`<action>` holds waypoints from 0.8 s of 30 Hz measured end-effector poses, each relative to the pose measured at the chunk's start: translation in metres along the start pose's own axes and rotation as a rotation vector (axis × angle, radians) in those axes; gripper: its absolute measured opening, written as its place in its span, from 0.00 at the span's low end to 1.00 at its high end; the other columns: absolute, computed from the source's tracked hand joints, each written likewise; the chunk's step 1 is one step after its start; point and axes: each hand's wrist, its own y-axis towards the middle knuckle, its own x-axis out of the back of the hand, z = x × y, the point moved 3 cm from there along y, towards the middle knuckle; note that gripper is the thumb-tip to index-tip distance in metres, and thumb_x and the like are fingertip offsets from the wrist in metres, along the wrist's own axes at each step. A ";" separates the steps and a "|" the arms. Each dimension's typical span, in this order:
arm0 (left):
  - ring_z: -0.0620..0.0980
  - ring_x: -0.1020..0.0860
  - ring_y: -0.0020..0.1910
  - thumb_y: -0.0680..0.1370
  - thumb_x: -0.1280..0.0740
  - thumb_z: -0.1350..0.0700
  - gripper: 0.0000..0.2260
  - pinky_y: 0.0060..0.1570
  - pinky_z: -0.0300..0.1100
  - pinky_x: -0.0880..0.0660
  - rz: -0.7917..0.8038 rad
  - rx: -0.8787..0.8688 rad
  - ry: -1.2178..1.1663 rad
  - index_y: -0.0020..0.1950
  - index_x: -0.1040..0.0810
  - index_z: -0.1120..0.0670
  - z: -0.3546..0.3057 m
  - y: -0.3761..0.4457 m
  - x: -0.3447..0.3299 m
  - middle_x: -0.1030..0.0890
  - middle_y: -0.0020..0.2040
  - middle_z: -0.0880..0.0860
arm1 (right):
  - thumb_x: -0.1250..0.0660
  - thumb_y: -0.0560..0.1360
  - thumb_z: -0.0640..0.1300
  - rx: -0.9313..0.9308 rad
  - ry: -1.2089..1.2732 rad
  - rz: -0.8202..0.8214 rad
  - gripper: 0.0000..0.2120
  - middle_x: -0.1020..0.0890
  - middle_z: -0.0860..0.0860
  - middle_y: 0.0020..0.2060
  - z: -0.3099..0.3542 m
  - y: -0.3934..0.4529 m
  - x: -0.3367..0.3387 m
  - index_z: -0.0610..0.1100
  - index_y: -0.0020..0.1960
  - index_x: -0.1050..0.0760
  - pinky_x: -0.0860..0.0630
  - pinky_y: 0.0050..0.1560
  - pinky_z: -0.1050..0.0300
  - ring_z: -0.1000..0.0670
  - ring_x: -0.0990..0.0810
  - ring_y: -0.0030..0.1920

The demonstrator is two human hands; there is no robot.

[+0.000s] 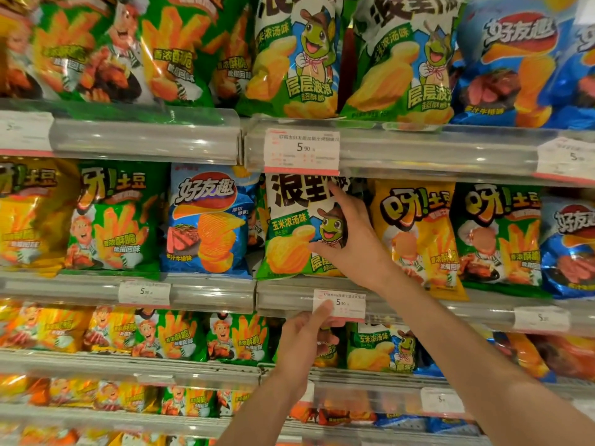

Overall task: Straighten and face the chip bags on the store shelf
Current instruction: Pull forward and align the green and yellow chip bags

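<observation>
Mid-task, we judge: our right hand (pixel 351 239) grasps the green chip bag (pixel 297 226) on the middle shelf (pixel 206 289), roughly upright; left hand (pixel 306 336) pinches the price tag (pixel 340 304); lower rows look unfaced.

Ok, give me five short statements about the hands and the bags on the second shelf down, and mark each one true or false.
1. The right hand rests on the turtle-mascot bag. True.
2. The left hand holds a blue bag. False: its finger touches the 5.90 price tag.
3. The blue steak bag stands directly left of the turtle-mascot bag. True.
4. A yellow bag stands right of the turtle-mascot bag. True.
5. Both hands grip the same bag. False: only the right hand touches one.
</observation>
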 end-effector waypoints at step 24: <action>0.49 0.21 0.36 0.79 0.31 0.47 0.15 0.46 0.45 0.24 -0.040 -0.009 -0.045 0.54 0.14 0.57 0.002 0.001 -0.001 0.12 0.47 0.53 | 0.32 0.77 0.56 0.040 -0.513 -0.069 0.33 0.39 0.44 0.76 0.002 -0.024 0.053 0.49 0.78 0.39 0.33 0.72 0.40 0.42 0.39 0.76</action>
